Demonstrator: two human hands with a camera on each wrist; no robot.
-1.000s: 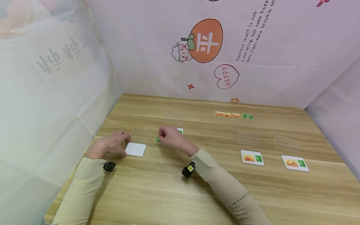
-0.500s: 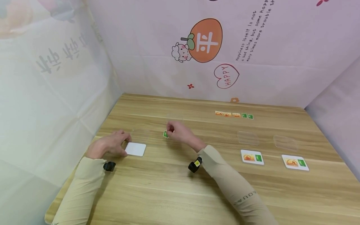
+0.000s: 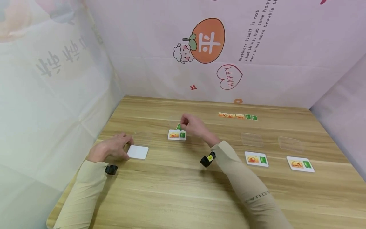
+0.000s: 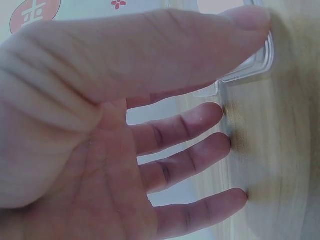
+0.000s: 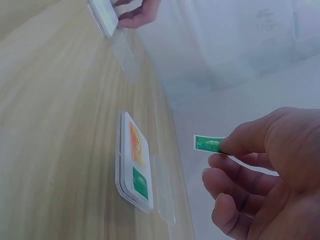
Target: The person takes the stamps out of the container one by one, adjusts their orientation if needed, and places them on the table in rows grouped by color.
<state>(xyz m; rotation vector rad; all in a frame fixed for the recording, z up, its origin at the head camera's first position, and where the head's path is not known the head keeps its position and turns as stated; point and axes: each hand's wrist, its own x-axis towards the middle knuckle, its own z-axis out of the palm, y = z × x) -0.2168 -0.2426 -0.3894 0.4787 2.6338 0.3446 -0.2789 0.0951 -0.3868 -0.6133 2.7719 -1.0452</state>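
Observation:
My right hand (image 3: 194, 124) pinches a small green sticker (image 5: 208, 143) with a white border between thumb and index finger, its other fingers curled loosely. It is raised over the far side of a white plastic case (image 3: 176, 135) with an orange and a green sticker on top. Farther left, my left hand (image 3: 114, 147) rests on the table, thumb and index fingertip at the corners of a plain white plastic case (image 3: 138, 152). In the left wrist view the thumb (image 4: 150, 55) overlaps that case and hides most of the index finger. The other fingers reach down to the table.
Two more stickered white cases, a nearer one (image 3: 256, 159) and a far-right one (image 3: 300, 164), lie on the right. Clear plastic lids (image 3: 252, 140) lie behind the cases. Orange stickers (image 3: 231, 116) and two green stickers (image 3: 248, 117) form a row at the back. Printed cloth (image 3: 160, 73) hangs behind.
My right hand has moved right and away with the green sticker, up over the stickered case, uncovering its top. My left hand has stayed at the plain case.

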